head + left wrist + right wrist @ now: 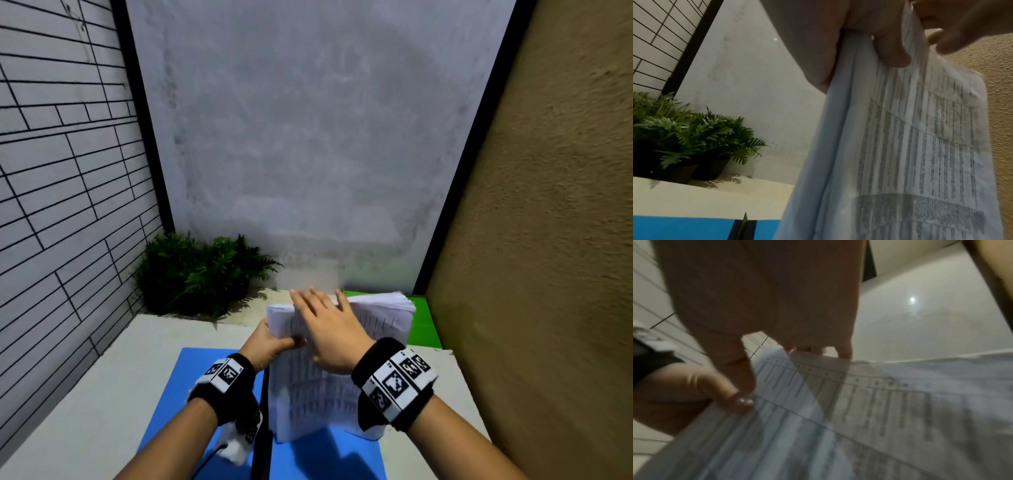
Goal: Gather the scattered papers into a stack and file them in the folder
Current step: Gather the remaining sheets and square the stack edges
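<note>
A thick stack of printed white papers [308, 383] stands tilted on its lower edge over the open blue folder [212, 363], which lies flat on the table. My left hand [270, 342] grips the stack's left edge, thumb on the front sheet; the left wrist view shows the thumb [892, 50] pressed on the papers [910, 154]. My right hand [329, 325] lies with straight fingers flat against the front of the stack near its top. In the right wrist view the fingers [797, 305] reach the top edge of the papers [859, 418]. The folder's dark spine [744, 227] shows below.
Two potted ferns [202, 270] stand at the table's back left corner. A green sheet [421, 318] lies behind the stack at the right. A tan wall [548, 240] closes the right side, a tiled wall [61, 171] the left. The pale tabletop [102, 394] surrounds the folder.
</note>
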`<act>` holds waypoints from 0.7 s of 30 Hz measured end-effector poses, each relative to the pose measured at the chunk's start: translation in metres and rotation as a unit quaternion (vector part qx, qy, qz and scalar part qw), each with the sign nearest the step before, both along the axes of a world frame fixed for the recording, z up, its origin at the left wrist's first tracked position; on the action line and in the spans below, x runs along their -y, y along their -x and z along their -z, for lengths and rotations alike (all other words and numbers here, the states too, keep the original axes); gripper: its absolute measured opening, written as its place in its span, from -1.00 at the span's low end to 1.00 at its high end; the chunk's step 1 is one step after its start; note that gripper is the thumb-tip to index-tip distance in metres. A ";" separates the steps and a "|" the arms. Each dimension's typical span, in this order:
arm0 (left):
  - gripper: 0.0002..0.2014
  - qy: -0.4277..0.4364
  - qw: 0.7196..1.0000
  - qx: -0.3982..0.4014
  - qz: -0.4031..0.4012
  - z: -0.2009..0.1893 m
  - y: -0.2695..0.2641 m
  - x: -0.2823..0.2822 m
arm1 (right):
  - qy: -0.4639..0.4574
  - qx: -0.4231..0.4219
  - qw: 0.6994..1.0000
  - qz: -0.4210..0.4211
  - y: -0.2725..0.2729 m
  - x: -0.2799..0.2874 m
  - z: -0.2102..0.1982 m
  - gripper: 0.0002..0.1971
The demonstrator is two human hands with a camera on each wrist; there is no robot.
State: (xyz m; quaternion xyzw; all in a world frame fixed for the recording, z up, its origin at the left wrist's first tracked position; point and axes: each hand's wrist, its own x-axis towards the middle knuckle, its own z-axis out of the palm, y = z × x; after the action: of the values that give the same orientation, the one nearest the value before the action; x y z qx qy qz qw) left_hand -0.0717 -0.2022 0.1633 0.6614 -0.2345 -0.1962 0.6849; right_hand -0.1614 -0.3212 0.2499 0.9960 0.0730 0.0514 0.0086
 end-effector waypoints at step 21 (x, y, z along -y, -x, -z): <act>-0.78 0.027 0.996 -0.007 -0.079 -0.021 -0.004 0.016 | -0.672 0.140 0.702 0.189 0.018 0.103 0.065 -0.75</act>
State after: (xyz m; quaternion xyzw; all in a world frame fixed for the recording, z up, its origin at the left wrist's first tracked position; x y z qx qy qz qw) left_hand -0.0678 -0.2185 0.1843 0.6576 -0.1822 -0.1392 0.7176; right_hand -0.1794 -0.4243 0.1845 0.7118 -0.1729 0.2231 -0.6431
